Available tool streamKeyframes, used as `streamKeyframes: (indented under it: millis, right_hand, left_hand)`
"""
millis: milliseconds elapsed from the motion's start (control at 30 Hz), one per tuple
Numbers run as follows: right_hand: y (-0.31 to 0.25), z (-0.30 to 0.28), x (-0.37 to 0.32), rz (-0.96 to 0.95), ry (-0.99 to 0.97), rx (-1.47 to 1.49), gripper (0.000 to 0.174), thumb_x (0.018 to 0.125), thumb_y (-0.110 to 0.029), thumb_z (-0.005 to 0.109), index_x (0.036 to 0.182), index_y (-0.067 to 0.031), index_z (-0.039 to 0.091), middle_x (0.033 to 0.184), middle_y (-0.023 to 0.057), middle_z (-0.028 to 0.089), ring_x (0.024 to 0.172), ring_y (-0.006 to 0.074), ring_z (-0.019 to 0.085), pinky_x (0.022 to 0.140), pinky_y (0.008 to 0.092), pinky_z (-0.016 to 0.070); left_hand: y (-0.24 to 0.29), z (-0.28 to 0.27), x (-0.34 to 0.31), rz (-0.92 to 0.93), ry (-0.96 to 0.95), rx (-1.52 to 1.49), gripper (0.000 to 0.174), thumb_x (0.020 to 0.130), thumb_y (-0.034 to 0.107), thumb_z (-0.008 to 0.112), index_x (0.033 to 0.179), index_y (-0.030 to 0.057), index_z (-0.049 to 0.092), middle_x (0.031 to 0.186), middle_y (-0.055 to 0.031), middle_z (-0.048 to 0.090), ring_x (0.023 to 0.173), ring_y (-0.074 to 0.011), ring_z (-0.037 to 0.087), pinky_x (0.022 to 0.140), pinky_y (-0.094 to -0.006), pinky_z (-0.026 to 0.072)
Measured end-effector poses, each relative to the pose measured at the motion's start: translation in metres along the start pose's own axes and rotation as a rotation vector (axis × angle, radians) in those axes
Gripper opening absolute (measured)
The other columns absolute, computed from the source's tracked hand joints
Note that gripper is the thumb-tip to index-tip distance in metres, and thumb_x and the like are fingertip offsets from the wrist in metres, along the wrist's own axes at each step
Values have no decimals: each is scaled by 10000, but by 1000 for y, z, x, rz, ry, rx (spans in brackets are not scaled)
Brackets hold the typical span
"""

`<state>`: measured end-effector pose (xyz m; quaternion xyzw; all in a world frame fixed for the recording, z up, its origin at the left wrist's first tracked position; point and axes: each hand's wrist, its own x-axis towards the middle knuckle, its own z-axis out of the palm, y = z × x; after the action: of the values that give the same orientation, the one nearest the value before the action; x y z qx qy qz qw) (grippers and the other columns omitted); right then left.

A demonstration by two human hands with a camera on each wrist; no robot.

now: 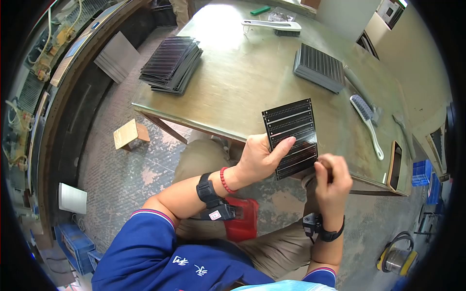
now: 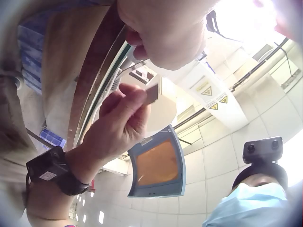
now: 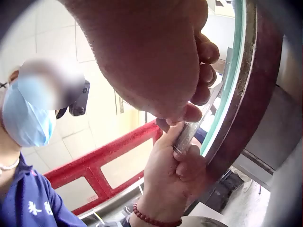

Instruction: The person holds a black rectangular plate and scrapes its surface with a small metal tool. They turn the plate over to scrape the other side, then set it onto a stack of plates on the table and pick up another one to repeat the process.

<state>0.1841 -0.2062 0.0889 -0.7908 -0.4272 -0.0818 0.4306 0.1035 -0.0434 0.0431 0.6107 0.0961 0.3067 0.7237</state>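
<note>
Left grip [image 1: 262, 155]: closed on a black panel [image 1: 293, 121] with pale cross lines, thumb laid over its face, fingers mostly hidden behind. Panel is held tilted in front of the seated person, at the near edge of the table [image 1: 233, 82], extending both above and below the thumb. Right grip [image 1: 335, 179]: fingers curled, fingertips at panel's lower right corner; a small grey-brown piece [image 2: 152, 94] is pinched there, identity unclear to me. Contact between right grip and panel: cannot tell. On the table: uneven left stack [image 1: 170, 65], neater right stack [image 1: 319, 68], white-handled brush [image 1: 374, 133] near the latter.
</note>
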Motion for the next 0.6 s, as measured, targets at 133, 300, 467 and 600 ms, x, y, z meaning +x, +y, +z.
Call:
streamKeyframes:
  millis: [133, 300, 467, 600]
  right_hand:
    - [18, -5, 0, 383, -89, 329, 193, 851, -75, 684, 1006, 22, 624, 845, 35, 632, 569, 67, 484, 533, 209, 397]
    - [26, -8, -2, 616, -101, 935, 168, 897, -56, 624, 1022, 54, 605, 687, 43, 603, 471, 32, 429, 434, 181, 337]
    - [32, -4, -2, 627, -89, 897, 107, 920, -63, 589, 980, 25, 590, 668, 3, 550, 421, 22, 377, 375, 173, 273]
    - [30, -2, -2, 640, -114, 892, 107, 919, -59, 588, 984, 26, 589, 667, -3, 542, 426, 22, 381, 376, 172, 273]
  left_hand:
    - [12, -5, 4, -30, -107, 4, 193, 936, 145, 598, 970, -26, 681, 785, -32, 701, 704, -40, 606, 588, -222, 506]
    - [17, -13, -3, -264, -336, -283, 303, 930, 208, 621, 1147, 9, 553, 784, -14, 648, 571, -40, 566, 451, -181, 437]
    - [16, -6, -13, -486, -563, -215, 270, 961, 196, 554, 1156, 9, 558, 845, -88, 677, 658, -138, 667, 517, -232, 530]
    - [9, -5, -12, -566, -507, -235, 314, 959, 271, 557, 998, -35, 612, 777, -118, 678, 580, -173, 671, 452, -262, 534]
